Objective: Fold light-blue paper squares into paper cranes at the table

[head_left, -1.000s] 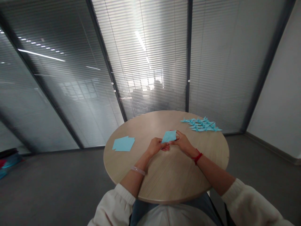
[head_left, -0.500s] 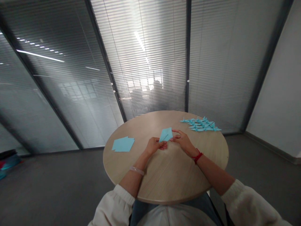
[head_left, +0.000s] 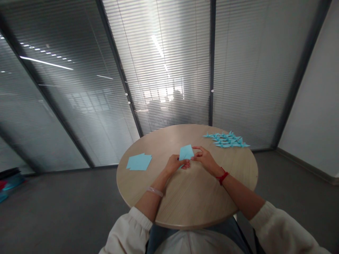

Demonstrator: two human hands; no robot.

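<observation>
Blue origami paper (head_left: 186, 152), turned since earlier, pinched by left hand (head_left: 174, 164), right hand (head_left: 204, 158) touching

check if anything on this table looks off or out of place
Nothing looks spilled or damaged. Only the blue paper squares on the round wooden table sit slightly fanned, not squared, and the origami cranes overlap in a loose heap.
</observation>
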